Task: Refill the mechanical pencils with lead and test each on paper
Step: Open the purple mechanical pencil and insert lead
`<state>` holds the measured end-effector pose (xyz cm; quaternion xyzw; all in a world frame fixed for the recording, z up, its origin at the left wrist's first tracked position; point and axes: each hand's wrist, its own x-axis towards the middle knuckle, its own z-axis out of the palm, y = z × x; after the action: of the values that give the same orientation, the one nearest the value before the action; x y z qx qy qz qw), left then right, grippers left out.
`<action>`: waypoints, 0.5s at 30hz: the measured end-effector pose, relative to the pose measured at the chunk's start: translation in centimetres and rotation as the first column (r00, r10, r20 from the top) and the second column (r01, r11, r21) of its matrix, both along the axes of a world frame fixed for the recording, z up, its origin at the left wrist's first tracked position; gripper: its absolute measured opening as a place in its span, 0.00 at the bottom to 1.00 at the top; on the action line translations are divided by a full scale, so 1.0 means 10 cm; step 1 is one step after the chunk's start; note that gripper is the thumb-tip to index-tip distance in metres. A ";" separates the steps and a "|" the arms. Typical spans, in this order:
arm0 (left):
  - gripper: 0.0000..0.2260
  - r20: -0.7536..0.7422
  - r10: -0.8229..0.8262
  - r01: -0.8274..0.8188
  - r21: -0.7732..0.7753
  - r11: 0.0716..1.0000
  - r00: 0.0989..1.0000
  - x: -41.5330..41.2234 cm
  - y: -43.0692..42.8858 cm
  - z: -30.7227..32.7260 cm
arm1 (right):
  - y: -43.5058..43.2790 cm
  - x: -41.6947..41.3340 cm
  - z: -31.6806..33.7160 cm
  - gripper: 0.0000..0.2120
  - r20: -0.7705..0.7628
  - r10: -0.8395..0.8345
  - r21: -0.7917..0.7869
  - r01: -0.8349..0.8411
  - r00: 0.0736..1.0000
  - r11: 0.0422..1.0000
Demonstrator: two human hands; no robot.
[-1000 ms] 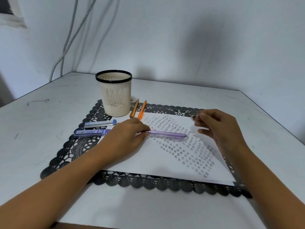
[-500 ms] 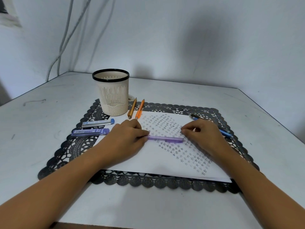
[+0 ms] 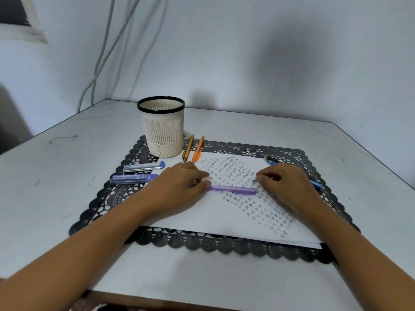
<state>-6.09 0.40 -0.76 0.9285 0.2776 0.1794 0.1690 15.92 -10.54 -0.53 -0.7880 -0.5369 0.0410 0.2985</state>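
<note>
The purple pencil point(image 3: 233, 189) is laid flat on the paper point(image 3: 202, 218), its long axis running left to right and dipping slightly toward the viewer at the right. Its left end is covered by the fingertips of the left hand point(image 3: 179, 187), by which it is pinched and held down; its squared right end is left free, pointing at the right hand point(image 3: 288, 185). Which end carries the tip cannot be told. The right hand is kept just apart from the pencil, fingers curled, and a small grey piece point(image 3: 254, 180) is pinched between thumb and forefinger just above the pencil's right end.

The paper, marked with rows of small stars, is spread on a black lace mat point(image 3: 112, 198) on the table point(image 3: 67, 176). A cream cup point(image 3: 161, 131) with a black rim is stood upright at the mat's far-left part; only its slotted inner wall is seen through the mouth. Just right of it a gold pencil point(image 3: 188, 149) and an orange pencil point(image 3: 198, 149) are laid side by side, axes running near to far. Left of the left hand two lead cases are laid lengthwise, a blue-capped case point(image 3: 143, 167) and a 2B case point(image 3: 134, 178); their contents cannot be made out. A blue pencil point(image 3: 314, 182) is partly hidden behind the right hand, slanting from far-left to near-right.
</note>
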 end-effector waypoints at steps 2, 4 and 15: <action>0.16 -0.006 0.016 -0.016 -0.016 1.000 1.000 -0.01 0.05 0.06 | 0.01 0.01 0.01 0.11 0.019 -0.003 0.009 0.003 1.000 1.000; 0.16 0.002 0.046 -0.046 0.011 0.999 0.999 -0.05 0.09 0.14 | 0.02 0.00 0.00 0.11 0.001 -0.003 0.019 0.003 1.000 1.000; 0.12 -0.116 0.277 -0.273 0.045 0.961 0.954 -0.60 0.58 0.28 | 0.01 0.00 0.00 0.12 -0.030 -0.026 0.019 0.026 0.999 0.999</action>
<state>-12.05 6.25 2.05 0.8924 0.4113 0.1482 0.1118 15.91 -10.42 -0.56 -0.7913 -0.5225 0.0437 0.3145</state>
